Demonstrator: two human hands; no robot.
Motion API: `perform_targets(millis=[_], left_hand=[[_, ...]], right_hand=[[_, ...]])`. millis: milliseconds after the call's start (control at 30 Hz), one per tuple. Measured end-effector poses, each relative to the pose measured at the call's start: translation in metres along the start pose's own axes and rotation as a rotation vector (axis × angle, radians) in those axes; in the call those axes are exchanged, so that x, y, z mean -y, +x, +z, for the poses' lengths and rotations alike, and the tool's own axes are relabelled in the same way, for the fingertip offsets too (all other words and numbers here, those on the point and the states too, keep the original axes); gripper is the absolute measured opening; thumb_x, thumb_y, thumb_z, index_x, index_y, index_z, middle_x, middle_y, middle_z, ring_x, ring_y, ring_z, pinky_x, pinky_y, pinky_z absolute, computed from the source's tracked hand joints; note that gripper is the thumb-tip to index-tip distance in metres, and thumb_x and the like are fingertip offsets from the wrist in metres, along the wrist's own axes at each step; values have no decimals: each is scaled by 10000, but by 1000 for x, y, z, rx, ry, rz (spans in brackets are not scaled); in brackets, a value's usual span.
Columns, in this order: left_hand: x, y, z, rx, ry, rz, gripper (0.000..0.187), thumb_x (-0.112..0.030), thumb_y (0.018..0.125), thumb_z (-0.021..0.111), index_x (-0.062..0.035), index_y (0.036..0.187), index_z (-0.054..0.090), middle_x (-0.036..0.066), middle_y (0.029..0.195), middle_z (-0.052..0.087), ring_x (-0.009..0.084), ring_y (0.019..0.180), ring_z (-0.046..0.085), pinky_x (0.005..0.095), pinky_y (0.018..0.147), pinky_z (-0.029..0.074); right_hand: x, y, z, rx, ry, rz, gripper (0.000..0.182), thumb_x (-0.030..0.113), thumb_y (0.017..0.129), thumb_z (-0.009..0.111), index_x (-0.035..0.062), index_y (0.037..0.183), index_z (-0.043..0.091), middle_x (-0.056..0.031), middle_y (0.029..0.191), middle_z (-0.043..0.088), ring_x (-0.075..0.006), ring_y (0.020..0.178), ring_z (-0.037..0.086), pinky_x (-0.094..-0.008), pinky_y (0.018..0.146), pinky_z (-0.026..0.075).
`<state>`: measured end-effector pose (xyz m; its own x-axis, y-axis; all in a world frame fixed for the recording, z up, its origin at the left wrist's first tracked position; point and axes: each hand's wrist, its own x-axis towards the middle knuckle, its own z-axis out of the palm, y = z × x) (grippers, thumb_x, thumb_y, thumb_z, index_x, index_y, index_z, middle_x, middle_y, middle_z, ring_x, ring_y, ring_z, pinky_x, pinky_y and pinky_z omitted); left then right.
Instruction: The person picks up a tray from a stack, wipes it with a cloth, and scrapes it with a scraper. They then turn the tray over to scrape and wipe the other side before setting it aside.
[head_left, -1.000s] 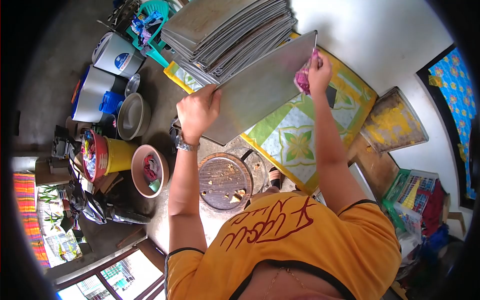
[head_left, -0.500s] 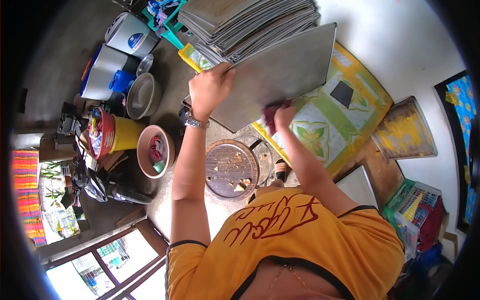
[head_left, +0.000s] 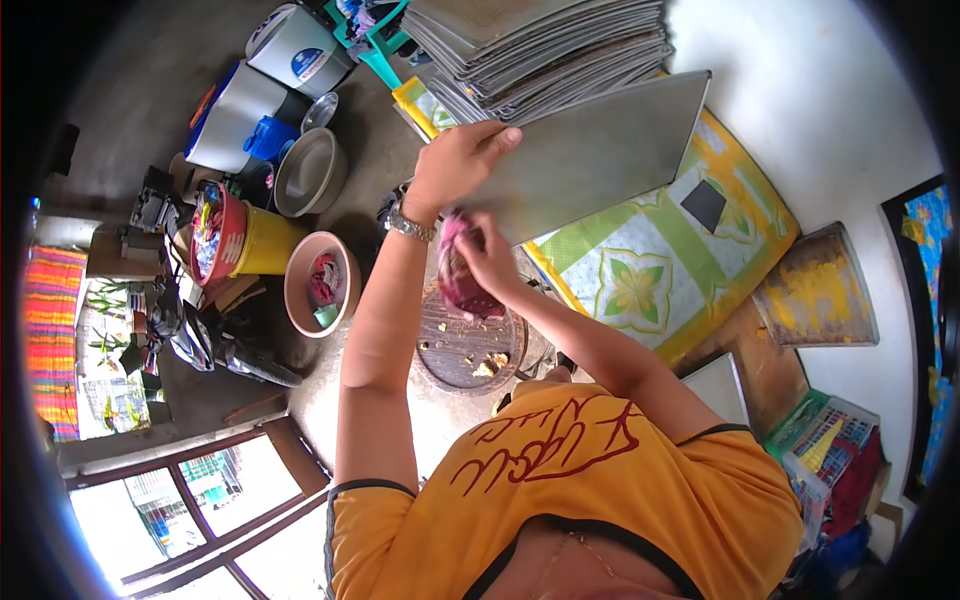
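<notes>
A flat grey metal tray [head_left: 610,150] is tilted up in front of me, over a table with a yellow, green and white patterned cover [head_left: 630,285]. My left hand [head_left: 458,168], with a watch at the wrist, grips the tray's upper left edge. Bunched in my right hand [head_left: 485,258] is a dark red cloth [head_left: 462,275], at the tray's lower left corner. Behind the tray rises a stack of similar trays [head_left: 560,50]. Below the cloth stands a round wooden top [head_left: 465,350] with crumbs or scraps on it.
To the left are a pink basin [head_left: 298,312] with cloth inside, a yellow bucket [head_left: 270,243], a red tub [head_left: 228,235] and a grey basin [head_left: 328,175]. A stained yellow board [head_left: 815,290] leans by the right wall, above crates [head_left: 825,430].
My right hand has moved left with the cloth, from the tray's lower edge to its left corner. In view, the tray and my left hand sit further right and the tray is tilted differently.
</notes>
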<state>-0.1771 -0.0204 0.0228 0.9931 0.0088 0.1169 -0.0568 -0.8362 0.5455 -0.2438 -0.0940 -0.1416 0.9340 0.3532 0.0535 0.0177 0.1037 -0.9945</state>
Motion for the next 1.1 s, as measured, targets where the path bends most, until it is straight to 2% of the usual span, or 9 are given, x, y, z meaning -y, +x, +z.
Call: perform_targets(millis=[100,200,233,300,533,633,733,833,1100], left_hand=[[13,13,-13,203,-297,-47,548,-507,950,514,12,1009,681,142,775,677,189,759,633,322,693,508],[10,14,-21,203,-388,137,514,-427,962,540,70,980,668,78,841,672,129,760,589,292,677,507],[12,17,-20,280,-469,14,486,-404,964,545,65,980,672,64,847,669,121,755,584,285,671,505],[20,32,-21,438,-626,-237,431,-359,968,555,55,980,678,36,860,661,105,745,572,272,658,503],[9,34,-30,492,-253,-236,411,-341,991,512,31,967,686,29,816,660,112,711,559,298,667,486],[13,36,-28,633,-378,-276,493,-394,984,511,72,1067,649,65,889,644,142,821,561,298,806,474],[15,35,-27,582,-200,-166,503,-401,993,480,72,1056,640,101,923,662,167,846,582,313,811,471],[26,33,-15,412,-108,-5,526,-402,989,454,82,861,617,160,707,621,225,672,562,379,695,467],[33,32,-7,303,-51,31,517,-398,995,428,71,891,619,194,728,623,299,714,602,404,717,466]], right_hand=[[48,12,-19,-189,51,-372,388,79,909,600,13,1252,431,-171,1022,630,-251,903,631,-360,845,486],[73,30,-16,-226,-67,-567,240,49,877,655,-4,1090,559,-176,958,662,-288,832,668,-354,750,516],[79,36,-14,-232,-132,-629,209,62,871,670,-5,1049,585,-179,945,668,-304,815,675,-361,730,521],[85,41,-5,-248,-160,-618,153,101,861,690,9,966,627,-176,890,679,-345,779,671,-380,683,522],[77,37,5,-245,-302,-637,159,162,856,688,77,990,674,-114,868,687,-301,721,665,-393,618,530],[69,30,17,-180,-419,-783,187,166,850,678,99,1025,682,-83,871,689,-277,694,665,-377,611,542],[56,28,26,-174,-428,-723,263,187,862,653,130,1118,650,-64,849,661,-258,670,651,-377,598,542],[35,22,24,-141,-474,-640,245,187,860,661,124,1097,664,-61,856,671,-260,692,659,-378,613,540],[-113,-15,1,-80,-642,-281,248,278,890,638,216,1125,689,-52,862,699,-250,684,669,-364,598,530]])
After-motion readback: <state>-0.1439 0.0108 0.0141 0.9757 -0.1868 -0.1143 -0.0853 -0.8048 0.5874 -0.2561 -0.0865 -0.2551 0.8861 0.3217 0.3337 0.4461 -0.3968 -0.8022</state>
